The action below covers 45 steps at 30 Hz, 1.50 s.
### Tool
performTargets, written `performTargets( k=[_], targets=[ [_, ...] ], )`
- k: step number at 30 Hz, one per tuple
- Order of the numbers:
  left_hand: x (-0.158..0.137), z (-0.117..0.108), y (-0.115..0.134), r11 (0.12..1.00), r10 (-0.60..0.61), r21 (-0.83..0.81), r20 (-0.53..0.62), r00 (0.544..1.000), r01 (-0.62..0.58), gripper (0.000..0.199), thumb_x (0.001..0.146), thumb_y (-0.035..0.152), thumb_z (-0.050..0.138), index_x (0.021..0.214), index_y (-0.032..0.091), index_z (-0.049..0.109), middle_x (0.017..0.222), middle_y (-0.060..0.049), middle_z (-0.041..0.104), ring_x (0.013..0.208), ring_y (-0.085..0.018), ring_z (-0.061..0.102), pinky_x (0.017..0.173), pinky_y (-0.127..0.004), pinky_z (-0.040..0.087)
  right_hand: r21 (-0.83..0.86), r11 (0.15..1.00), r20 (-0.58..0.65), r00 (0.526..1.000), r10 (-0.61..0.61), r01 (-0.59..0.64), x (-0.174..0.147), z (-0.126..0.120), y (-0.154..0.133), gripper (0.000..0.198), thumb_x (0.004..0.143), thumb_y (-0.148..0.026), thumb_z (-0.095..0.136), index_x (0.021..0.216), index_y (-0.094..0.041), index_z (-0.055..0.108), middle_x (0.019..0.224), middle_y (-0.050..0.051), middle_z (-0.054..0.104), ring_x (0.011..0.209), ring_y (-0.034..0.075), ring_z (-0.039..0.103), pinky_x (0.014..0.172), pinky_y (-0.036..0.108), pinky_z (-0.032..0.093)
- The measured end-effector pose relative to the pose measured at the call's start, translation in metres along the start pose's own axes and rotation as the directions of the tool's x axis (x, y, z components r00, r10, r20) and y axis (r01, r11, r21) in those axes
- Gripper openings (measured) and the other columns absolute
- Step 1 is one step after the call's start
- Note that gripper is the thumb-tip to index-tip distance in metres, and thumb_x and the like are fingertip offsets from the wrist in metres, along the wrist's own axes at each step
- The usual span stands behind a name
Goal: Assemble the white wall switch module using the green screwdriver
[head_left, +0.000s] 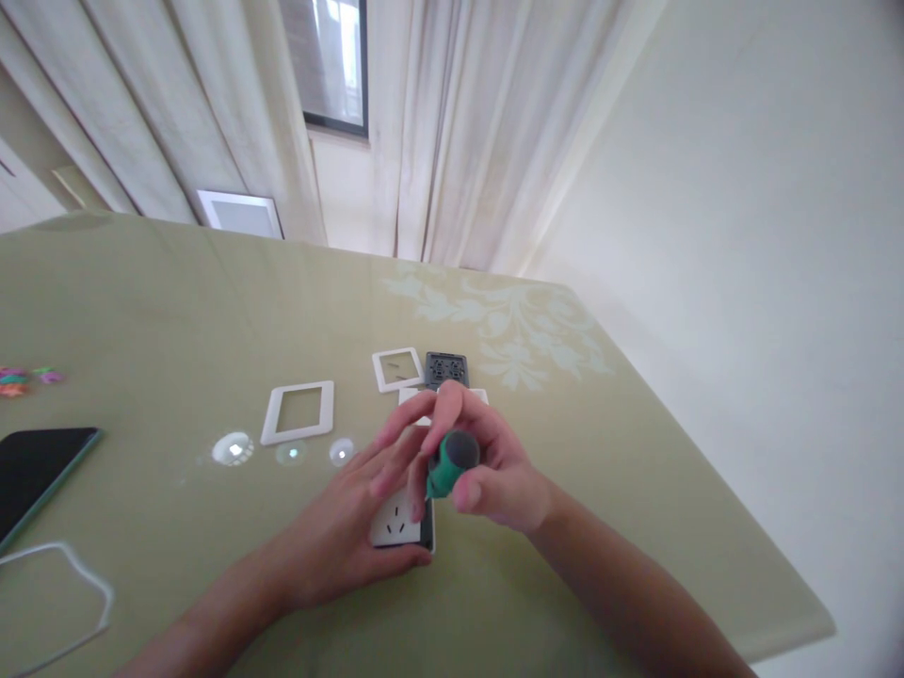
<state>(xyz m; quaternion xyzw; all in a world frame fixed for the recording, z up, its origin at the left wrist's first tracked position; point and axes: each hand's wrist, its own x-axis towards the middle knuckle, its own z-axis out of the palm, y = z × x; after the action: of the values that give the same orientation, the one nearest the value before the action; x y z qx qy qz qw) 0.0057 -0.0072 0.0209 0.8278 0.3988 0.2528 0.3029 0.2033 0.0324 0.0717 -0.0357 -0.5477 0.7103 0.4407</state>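
Note:
My right hand (494, 461) is closed round a screwdriver (452, 461) with a green and dark grey handle, held upright over the edge of a wall socket (396, 520). The socket has a white face with slots and a dark border, and lies on the table. With fingers and thumb around it, my left hand (353, 527) grips the socket. The screwdriver's tip is hidden behind the fingers. Just beyond my hands are a white frame (379, 377) with two screws inside it, a dark socket back (446, 365) and a partly covered white piece (480, 395).
Another white frame (268, 419) lies to the left on the green table (176, 330). Farther left are a dark phone or tablet (42, 471), a white cable (105, 593) and small colourful pieces (14, 381). A white wall (777, 282) borders the right side.

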Motion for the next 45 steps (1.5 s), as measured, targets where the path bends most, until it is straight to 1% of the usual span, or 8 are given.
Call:
performTargets(
  k=[6, 10, 15, 18, 22, 31, 37, 45],
  targets=[
    [-0.002, 0.001, -0.005, 1.0, 0.012, 0.008, 0.097, 0.995, -0.013, 0.05, 0.089, 0.035, 0.085, 0.136, 0.035, 0.069, 0.147, -0.003, 0.069, 0.141, -0.036, 0.061, 0.12, -0.053, 0.054, 0.015, 1.0, 0.028, 0.999, 0.022, -0.022, -0.002, -0.003, -0.005, 0.039, 0.1, -0.05, 0.08, 0.117, -0.026, 0.054, 0.073, -0.009, 0.059, 0.05, 0.007, 0.044, 0.052, 0.017, 0.041],
    [-0.003, 0.006, -0.01, 1.0, 0.023, -0.018, 0.073, 0.997, -0.022, 0.043, 0.085, 0.035, 0.088, 0.125, 0.033, 0.072, 0.141, -0.003, 0.071, 0.132, -0.037, 0.065, 0.114, -0.054, 0.057, -0.056, 0.996, 0.091, 0.993, 0.079, -0.074, 0.001, -0.002, -0.015, 0.052, 0.113, -0.062, 0.05, 0.111, -0.016, 0.075, 0.082, 0.002, 0.062, 0.064, 0.012, 0.056, 0.061, 0.026, 0.047],
    [-0.002, 0.007, -0.013, 0.999, 0.02, -0.038, 0.074, 0.997, -0.017, 0.052, 0.085, 0.039, 0.087, 0.134, 0.034, 0.07, 0.137, -0.003, 0.072, 0.128, -0.037, 0.067, 0.111, -0.055, 0.059, 0.005, 0.998, 0.034, 0.997, 0.066, -0.066, 0.001, 0.002, -0.014, 0.028, 0.094, -0.033, 0.088, 0.108, -0.024, 0.067, 0.112, 0.005, 0.073, 0.087, 0.018, 0.076, 0.076, 0.031, 0.062],
    [-0.001, 0.007, -0.014, 0.999, 0.038, -0.029, 0.085, 0.996, -0.035, 0.06, 0.086, 0.041, 0.088, 0.141, 0.036, 0.067, 0.143, -0.004, 0.069, 0.134, -0.037, 0.064, 0.114, -0.056, 0.057, 0.053, 0.996, -0.033, 0.997, 0.075, -0.073, -0.002, 0.002, -0.014, 0.038, 0.093, -0.021, 0.088, 0.109, -0.028, 0.054, 0.093, -0.003, 0.075, 0.065, 0.01, 0.067, 0.06, 0.019, 0.052],
    [-0.001, 0.006, -0.01, 0.999, 0.04, 0.002, 0.083, 0.996, -0.04, 0.056, 0.085, 0.037, 0.09, 0.137, 0.035, 0.07, 0.143, -0.004, 0.07, 0.132, -0.037, 0.065, 0.112, -0.055, 0.058, 0.036, 0.996, 0.037, 0.996, 0.079, -0.081, -0.001, 0.0, -0.021, 0.037, 0.103, -0.057, 0.074, 0.113, -0.023, 0.065, 0.075, -0.004, 0.063, 0.058, 0.01, 0.051, 0.059, 0.023, 0.044],
    [-0.003, 0.008, -0.013, 0.999, 0.041, 0.02, 0.057, 0.998, -0.042, 0.063, 0.086, 0.038, 0.088, 0.144, 0.037, 0.066, 0.143, -0.002, 0.071, 0.133, -0.038, 0.066, 0.112, -0.055, 0.059, 0.001, 0.999, 0.0, 0.999, 0.038, -0.038, 0.002, 0.0, -0.019, 0.023, 0.092, -0.032, 0.091, 0.104, -0.023, 0.073, 0.125, 0.007, 0.071, 0.101, 0.019, 0.077, 0.084, 0.031, 0.063],
    [-0.003, 0.008, -0.014, 0.998, 0.062, 0.028, 0.086, 0.994, -0.065, 0.061, 0.086, 0.039, 0.09, 0.142, 0.035, 0.067, 0.144, -0.004, 0.07, 0.136, -0.037, 0.064, 0.116, -0.056, 0.056, 0.076, 0.994, -0.003, 0.997, 0.08, -0.08, -0.002, -0.002, -0.021, 0.031, 0.098, -0.039, 0.085, 0.111, -0.026, 0.06, 0.079, -0.006, 0.068, 0.053, 0.007, 0.052, 0.053, 0.018, 0.044],
    [-0.004, 0.008, -0.012, 0.998, 0.056, 0.023, 0.044, 0.997, -0.057, 0.054, 0.085, 0.033, 0.087, 0.135, 0.034, 0.069, 0.133, -0.001, 0.073, 0.127, -0.036, 0.069, 0.111, -0.054, 0.059, -0.076, 0.996, 0.051, 0.998, 0.039, -0.035, 0.003, 0.0, -0.029, 0.026, 0.102, -0.044, 0.077, 0.11, -0.02, 0.083, 0.105, 0.007, 0.071, 0.092, 0.018, 0.07, 0.085, 0.031, 0.06]
  ],
)
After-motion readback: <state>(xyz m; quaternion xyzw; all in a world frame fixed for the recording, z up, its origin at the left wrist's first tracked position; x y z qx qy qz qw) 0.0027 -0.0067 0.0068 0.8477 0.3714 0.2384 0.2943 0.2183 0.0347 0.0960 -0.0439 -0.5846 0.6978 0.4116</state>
